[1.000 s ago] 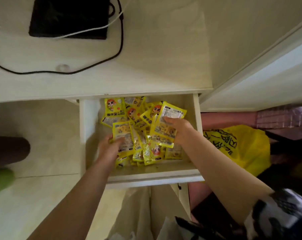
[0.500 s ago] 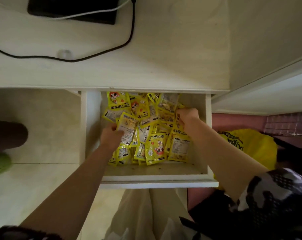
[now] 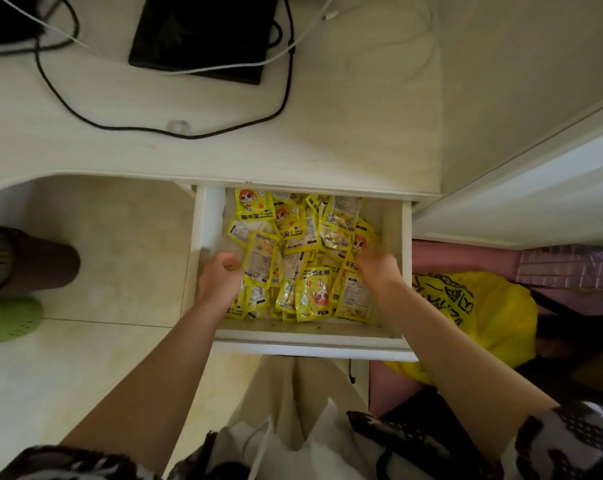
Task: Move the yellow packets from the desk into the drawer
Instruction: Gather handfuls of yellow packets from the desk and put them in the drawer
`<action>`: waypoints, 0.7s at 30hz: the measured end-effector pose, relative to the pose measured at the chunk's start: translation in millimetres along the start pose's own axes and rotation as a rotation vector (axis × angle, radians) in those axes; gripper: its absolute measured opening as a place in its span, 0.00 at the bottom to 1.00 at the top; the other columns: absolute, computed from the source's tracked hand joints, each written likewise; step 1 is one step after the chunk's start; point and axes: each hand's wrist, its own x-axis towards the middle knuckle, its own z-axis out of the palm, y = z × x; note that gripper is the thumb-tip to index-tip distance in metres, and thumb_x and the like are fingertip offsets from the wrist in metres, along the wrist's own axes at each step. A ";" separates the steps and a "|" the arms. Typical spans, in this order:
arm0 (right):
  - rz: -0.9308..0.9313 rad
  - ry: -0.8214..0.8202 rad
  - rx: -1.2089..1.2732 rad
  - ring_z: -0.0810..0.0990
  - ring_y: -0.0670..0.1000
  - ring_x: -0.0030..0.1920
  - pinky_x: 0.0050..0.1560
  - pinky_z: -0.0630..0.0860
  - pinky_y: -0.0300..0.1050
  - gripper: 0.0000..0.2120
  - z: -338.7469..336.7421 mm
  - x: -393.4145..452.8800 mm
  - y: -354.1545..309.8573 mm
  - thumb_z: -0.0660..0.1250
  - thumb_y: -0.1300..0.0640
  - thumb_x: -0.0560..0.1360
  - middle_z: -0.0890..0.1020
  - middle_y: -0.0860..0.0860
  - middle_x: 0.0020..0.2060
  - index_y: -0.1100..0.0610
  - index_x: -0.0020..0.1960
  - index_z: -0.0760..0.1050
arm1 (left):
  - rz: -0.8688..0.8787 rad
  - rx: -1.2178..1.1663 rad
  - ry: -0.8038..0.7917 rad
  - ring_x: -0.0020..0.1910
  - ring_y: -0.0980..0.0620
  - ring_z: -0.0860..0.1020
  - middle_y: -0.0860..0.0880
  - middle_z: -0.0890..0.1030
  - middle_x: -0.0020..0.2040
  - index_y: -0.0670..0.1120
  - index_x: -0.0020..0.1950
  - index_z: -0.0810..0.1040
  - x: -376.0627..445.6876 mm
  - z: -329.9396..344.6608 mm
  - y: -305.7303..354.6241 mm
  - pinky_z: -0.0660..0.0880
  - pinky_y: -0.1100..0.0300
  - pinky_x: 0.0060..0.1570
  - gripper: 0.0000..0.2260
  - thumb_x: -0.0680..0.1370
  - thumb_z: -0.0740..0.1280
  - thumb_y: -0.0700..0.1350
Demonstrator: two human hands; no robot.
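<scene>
The white drawer (image 3: 307, 345) under the desk (image 3: 362, 133) stands pulled out. It holds a loose pile of several yellow packets (image 3: 315, 294) with cartoon prints. Both hands are inside the drawer. My left hand (image 3: 218, 280) is at the pile's left edge, fingers curled onto the edge of a pale-backed yellow packet (image 3: 260, 258). My right hand (image 3: 379, 271) is blurred and lies palm down on the right side of the pile, holding nothing that I can see. Packets under both hands are partly hidden.
On the desk lie a black flat device (image 3: 203, 36), a black cable (image 3: 282, 98) and a white cable (image 3: 293, 46). A yellow plastic bag (image 3: 494, 317) sits right of the drawer, a beige bag (image 3: 293, 410) below it. A green shoe (image 3: 6, 322) is on the tiled floor at left.
My right hand let go of its packets and came back from the drawer's rear to the front right of the pile. My left hand stayed at the pile's left edge.
</scene>
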 end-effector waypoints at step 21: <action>-0.735 -0.332 -0.878 0.77 0.54 0.56 0.49 0.75 0.47 0.17 94.7 -123.5 7.3 0.58 0.58 0.79 0.77 0.53 0.60 0.56 0.67 0.67 | 0.052 -0.193 0.311 0.46 0.53 0.77 0.49 0.81 0.48 0.48 0.58 0.77 -140.5 -49.0 -88.0 0.68 0.64 0.44 0.10 0.79 0.63 0.41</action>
